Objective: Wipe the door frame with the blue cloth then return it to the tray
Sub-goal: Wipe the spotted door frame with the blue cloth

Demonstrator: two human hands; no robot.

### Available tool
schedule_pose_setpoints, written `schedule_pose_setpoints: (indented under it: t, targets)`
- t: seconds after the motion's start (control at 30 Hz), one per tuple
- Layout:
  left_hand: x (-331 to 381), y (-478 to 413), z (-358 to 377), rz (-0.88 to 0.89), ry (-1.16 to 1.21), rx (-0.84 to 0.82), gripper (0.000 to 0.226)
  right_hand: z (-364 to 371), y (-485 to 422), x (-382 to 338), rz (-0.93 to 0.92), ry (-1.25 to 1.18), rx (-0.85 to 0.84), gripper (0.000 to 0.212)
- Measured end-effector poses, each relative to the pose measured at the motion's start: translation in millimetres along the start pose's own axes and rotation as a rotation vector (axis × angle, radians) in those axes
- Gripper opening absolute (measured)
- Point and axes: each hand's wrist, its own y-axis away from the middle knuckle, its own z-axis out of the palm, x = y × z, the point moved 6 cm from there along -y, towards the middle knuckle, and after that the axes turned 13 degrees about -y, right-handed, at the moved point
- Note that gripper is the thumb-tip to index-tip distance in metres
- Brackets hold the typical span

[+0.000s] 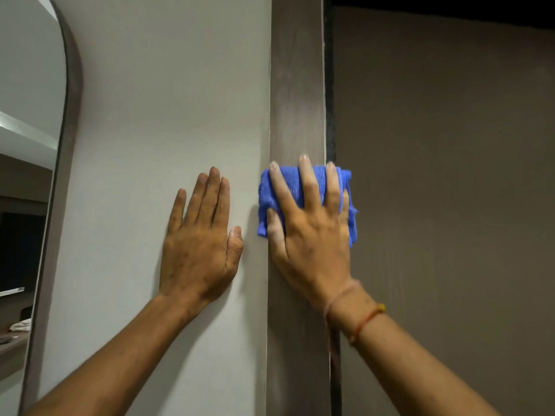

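The door frame (297, 94) is a brown wood-grain vertical strip running top to bottom just right of centre. A folded blue cloth (289, 187) lies flat against it at mid height. My right hand (309, 232) presses the cloth onto the frame, fingers spread over it and pointing up. Blue edges stick out left, right and above the fingers. My left hand (199, 235) rests flat on the light grey wall (168, 100) just left of the frame, fingers together and holding nothing. No tray is in view.
Right of the frame is a dark gap and the brown door panel (444, 175). At the far left stands a tall arched mirror (33, 145) with a brown rim, reflecting a room with shelves.
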Motion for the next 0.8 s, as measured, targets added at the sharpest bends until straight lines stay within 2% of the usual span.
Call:
schedule_pose_setpoints:
  t: [0.2,0.33,0.4,0.47,0.6,0.7,0.8]
  targets:
    - [-2.1,0.0,3.9,-0.004,-0.008,0.008,0.066,-14.8,-99.2,-3.8,0.036,0.017,0.104,0.055]
    - [-2.4,-0.2,3.2,0.024,-0.011,0.002,0.065,-3.3,-23.8,-7.0,0.042,-0.015,0.109,0.057]
    - [-2.7,0.4,2.8,0.024,-0.009,-0.004,0.065,4.3,28.7,-8.5,0.033,0.019,0.055,0.057]
    - [-1.6,1.2,1.8,0.021,-0.011,-0.002,0.066,4.8,43.2,-5.6,-0.004,0.051,0.002,0.056]
    - [-2.3,0.0,3.3,0.029,-0.024,-0.003,0.066,-9.6,-33.1,-1.6,-0.078,0.064,-0.01,0.057]
    - [-2.7,-0.5,4.3,0.034,-0.029,0.008,0.066,-16.6,-89.0,-0.6,-0.015,0.047,0.046,0.057]
    - [-4.0,-0.8,4.5,0.034,-0.022,0.025,0.065,-10.1,-77.5,-5.9,0.014,0.026,0.12,0.058]
